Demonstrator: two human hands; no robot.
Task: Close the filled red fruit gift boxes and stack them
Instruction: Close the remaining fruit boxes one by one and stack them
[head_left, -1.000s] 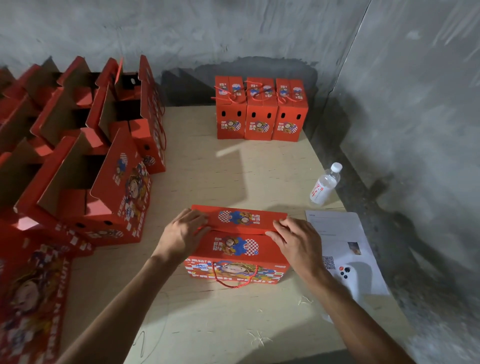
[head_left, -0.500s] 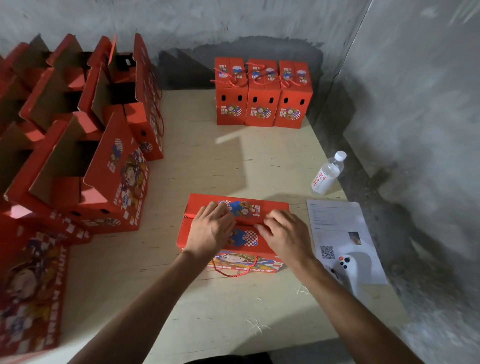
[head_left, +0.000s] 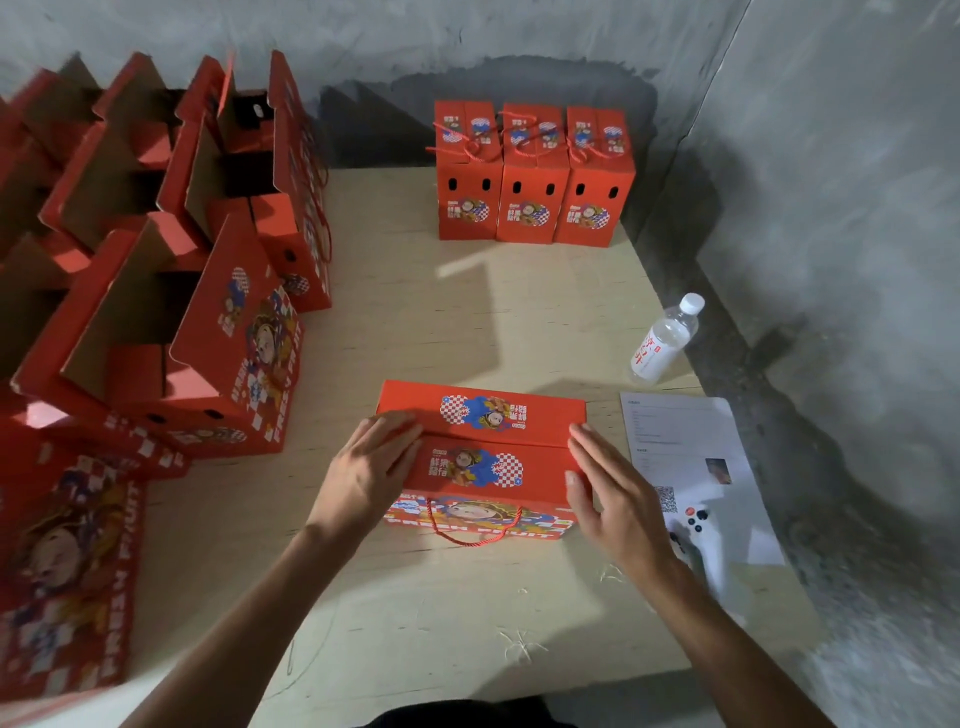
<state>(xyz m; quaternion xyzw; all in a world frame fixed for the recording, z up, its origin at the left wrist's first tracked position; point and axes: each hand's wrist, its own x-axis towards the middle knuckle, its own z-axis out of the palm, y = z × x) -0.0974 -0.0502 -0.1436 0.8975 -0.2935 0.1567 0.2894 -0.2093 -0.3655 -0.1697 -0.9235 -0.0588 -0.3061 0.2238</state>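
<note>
One red box (head_left: 483, 457) is touched at its ends by two flat, open hands, left hand (head_left: 371, 470) and right hand (head_left: 615, 491); three shut boxes (head_left: 532, 176) are lined up behind.

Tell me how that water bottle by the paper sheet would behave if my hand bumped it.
The water bottle stands upright, tall and narrow, so a sideways bump would probably tip it. It looks round, so once down it may roll, possibly off the nearby table edge. It appears capped, clear plastic and fairly full, so probably not fragile.

Bare table (head_left: 467, 322) between box groups
</note>
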